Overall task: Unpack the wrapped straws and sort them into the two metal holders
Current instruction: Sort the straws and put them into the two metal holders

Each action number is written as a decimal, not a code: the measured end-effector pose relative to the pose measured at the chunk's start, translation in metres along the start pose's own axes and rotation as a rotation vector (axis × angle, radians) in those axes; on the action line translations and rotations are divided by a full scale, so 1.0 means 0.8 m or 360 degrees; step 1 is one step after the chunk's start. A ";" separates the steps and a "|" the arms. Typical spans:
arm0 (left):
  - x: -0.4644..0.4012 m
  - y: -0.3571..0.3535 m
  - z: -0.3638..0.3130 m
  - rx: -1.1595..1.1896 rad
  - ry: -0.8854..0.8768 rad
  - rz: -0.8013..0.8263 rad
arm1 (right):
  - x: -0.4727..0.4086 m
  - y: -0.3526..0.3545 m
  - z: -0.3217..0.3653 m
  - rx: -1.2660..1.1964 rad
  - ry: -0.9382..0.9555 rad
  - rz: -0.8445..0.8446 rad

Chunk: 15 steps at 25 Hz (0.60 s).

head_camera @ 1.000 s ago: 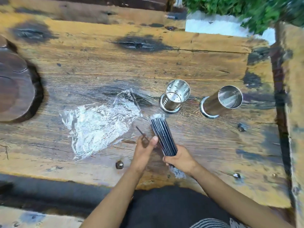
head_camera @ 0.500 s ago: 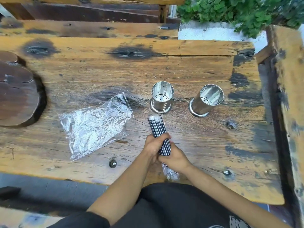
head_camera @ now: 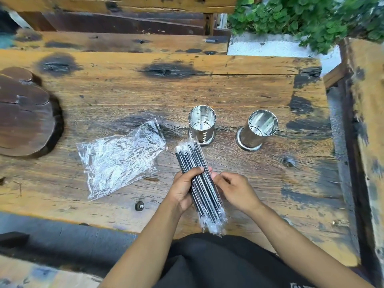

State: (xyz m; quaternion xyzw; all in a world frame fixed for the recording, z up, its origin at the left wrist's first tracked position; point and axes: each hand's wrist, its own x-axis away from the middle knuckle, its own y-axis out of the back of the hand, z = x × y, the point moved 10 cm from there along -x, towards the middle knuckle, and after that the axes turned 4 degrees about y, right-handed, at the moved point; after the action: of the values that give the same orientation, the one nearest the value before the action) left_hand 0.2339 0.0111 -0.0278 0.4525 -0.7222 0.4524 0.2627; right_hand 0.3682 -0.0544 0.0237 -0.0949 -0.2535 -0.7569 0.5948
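A bundle of black straws in clear plastic wrap (head_camera: 199, 179) is held over the near part of the wooden table (head_camera: 124, 94). My left hand (head_camera: 184, 189) grips the bundle's middle from the left, thumb across the top. My right hand (head_camera: 234, 189) touches its right side with curled fingers. Two shiny perforated metal holders stand upright beyond the bundle: the left holder (head_camera: 202, 124) just past the straws' far end, the right holder (head_camera: 257, 129) apart to the right. Both look empty.
A crumpled clear plastic bag (head_camera: 120, 159) lies flat to the left of the bundle. A dark round wood slab (head_camera: 25, 115) sits at the table's left edge. A bolt head (head_camera: 139, 205) is near the front edge. Green plants (head_camera: 301, 15) rise behind the table.
The bundle has been lifted and drawn toward me. My left hand came over to grip its middle, and my right hand shifted from holding its near end to its right side.
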 end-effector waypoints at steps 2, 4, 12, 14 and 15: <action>0.001 0.001 -0.006 -0.0046 0.0000 0.0005 | -0.004 0.009 0.007 -0.0038 0.0048 -0.0102; -0.001 0.004 -0.015 -0.0051 -0.0019 -0.0003 | -0.011 0.004 0.010 -0.0152 0.0036 -0.0114; -0.003 0.005 -0.039 -0.0274 -0.0077 -0.0050 | -0.042 -0.010 0.025 -0.0595 -0.0023 -0.0171; -0.009 0.009 -0.038 -0.0300 -0.0069 -0.0094 | -0.047 -0.004 0.028 -0.0595 -0.0009 -0.0237; -0.011 0.009 -0.038 -0.0282 -0.0085 -0.0082 | -0.049 -0.001 0.028 -0.0592 -0.0008 -0.0254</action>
State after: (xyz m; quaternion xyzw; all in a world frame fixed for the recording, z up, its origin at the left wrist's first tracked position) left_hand 0.2303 0.0433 -0.0236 0.4579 -0.7542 0.3676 0.2939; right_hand 0.3746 -0.0094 0.0254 -0.1847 -0.1176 -0.8352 0.5044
